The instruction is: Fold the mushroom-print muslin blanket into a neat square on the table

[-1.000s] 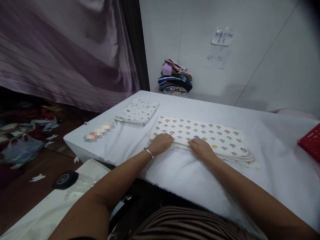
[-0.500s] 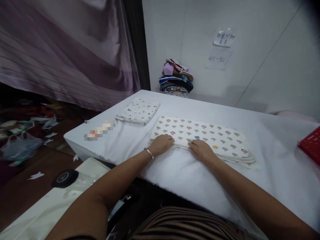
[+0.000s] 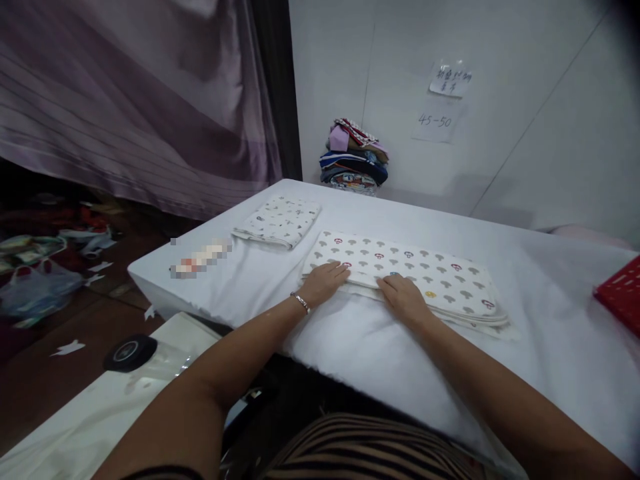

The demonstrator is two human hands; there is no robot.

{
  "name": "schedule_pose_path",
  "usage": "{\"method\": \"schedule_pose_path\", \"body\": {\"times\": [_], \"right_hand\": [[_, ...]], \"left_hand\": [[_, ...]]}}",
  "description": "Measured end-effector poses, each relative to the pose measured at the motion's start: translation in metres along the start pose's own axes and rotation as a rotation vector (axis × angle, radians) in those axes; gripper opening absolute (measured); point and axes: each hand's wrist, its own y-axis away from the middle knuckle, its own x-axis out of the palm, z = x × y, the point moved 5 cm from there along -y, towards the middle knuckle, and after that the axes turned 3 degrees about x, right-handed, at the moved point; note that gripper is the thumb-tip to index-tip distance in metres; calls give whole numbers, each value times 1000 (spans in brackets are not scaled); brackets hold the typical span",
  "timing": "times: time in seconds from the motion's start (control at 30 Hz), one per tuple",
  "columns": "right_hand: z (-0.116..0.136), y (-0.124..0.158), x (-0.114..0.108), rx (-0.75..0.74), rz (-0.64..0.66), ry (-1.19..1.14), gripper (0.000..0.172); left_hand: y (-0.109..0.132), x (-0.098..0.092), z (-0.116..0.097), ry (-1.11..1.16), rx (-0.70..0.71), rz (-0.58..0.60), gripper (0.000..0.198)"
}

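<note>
A white cloth with a mushroom print (image 3: pixel 395 257) lies folded in a long layered strip across the white-covered table. Its near edge is pinched by my left hand (image 3: pixel 324 281) toward the left end, thumb hidden beneath. My right hand (image 3: pixel 401 298) grips the same edge near the middle, fingers bent over it. Between the two hands the upper layers stand slightly off the lower one. Farther back on the left sits a second folded white cloth (image 3: pixel 279 222) with small dark prints, apart from both hands.
The white table cover (image 3: pixel 345 340) reaches the front edge near my body. A pixelated item (image 3: pixel 200 259) lies at the left, a red patterned thing (image 3: pixel 623 293) at the right. A stack of folded textiles (image 3: pixel 354 157) stands by the wall. A black-lidded container (image 3: pixel 131 352) rests lower left.
Both hands have shifted the near edge of the upper layers slightly away from me, so more of the lower layer shows. The view has moved a little.
</note>
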Motion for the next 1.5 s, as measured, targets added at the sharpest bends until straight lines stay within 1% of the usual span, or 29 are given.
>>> {"method": "schedule_pose_path", "body": {"times": [0.1,0.27,0.4,0.53,0.63,0.73,0.8,0.87,0.97,1.03,1.17,1.23,1.37,1.5], "right_hand": [[4,3,8,-32,41,-3,26],[4,5,15,-18,70,-26,27],[6,5,12,-11,85,-54,28],[9,4,1,47,120,-153,27],[2,-5,-8,116,151,-325,27],[-20,-25,-7,197,130,-413,32],[-41,-43,2,258,125,-384,33],[-63,-61,16,323,157,-305,34],[-88,-86,42,439,280,-184,37],[-99,-100,57,493,364,-164,41],[-114,-120,79,524,461,-202,49],[-121,-125,88,532,495,-231,50],[-132,-129,97,522,536,-294,48],[-130,-138,102,478,587,-355,59]], "left_hand": [[6,7,-3,27,22,47,24],[13,13,-4,61,-23,68,29],[15,14,-5,74,-23,87,38],[19,15,-5,86,-33,87,47],[21,17,-4,101,-33,50,48],[22,19,-3,100,-23,16,48],[23,19,-3,104,-25,-1,48],[24,19,-3,116,-34,-16,50],[26,18,-2,138,-41,-22,53],[26,19,-2,152,-45,-17,54],[27,21,-1,173,-57,-3,56],[27,21,-1,174,-58,-4,55],[27,19,0,182,-88,-6,48],[25,16,-1,204,-100,19,46]]}}
